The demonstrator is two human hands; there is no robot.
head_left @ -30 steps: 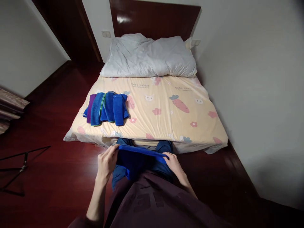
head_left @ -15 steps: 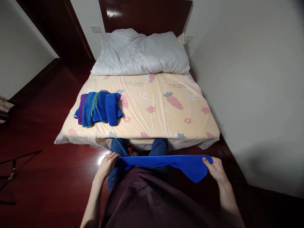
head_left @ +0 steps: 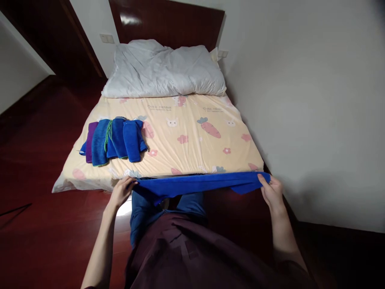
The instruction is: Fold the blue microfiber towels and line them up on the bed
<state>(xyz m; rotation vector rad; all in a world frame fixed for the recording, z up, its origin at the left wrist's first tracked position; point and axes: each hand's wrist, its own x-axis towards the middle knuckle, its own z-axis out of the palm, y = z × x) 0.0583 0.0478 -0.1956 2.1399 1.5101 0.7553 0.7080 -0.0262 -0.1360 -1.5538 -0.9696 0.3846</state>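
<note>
A blue cloth (head_left: 192, 184) is stretched sideways in front of my thighs, close to the near edge of the bed. My left hand (head_left: 122, 192) pinches its left end, and my right hand (head_left: 271, 190) grips its right end between thumb and fingers. The cloth's top edge is nearly straight, while its lower part hangs loose in folds. Several rolled or folded cloths, blue and purple with a green cord (head_left: 108, 134), lie side by side on the left part of the bed.
The bed (head_left: 186, 154) has a yellow sheet printed with carrots and flowers. A grey-white quilt (head_left: 168, 72) lies against the dark headboard (head_left: 171, 24). A wall (head_left: 315, 120) stands at the right. Part of a thin black stand (head_left: 15, 209) shows at the left edge.
Both hands have moved forward and up with the blue cloth, bringing it to the bed's near edge. The view has shifted to the right.
</note>
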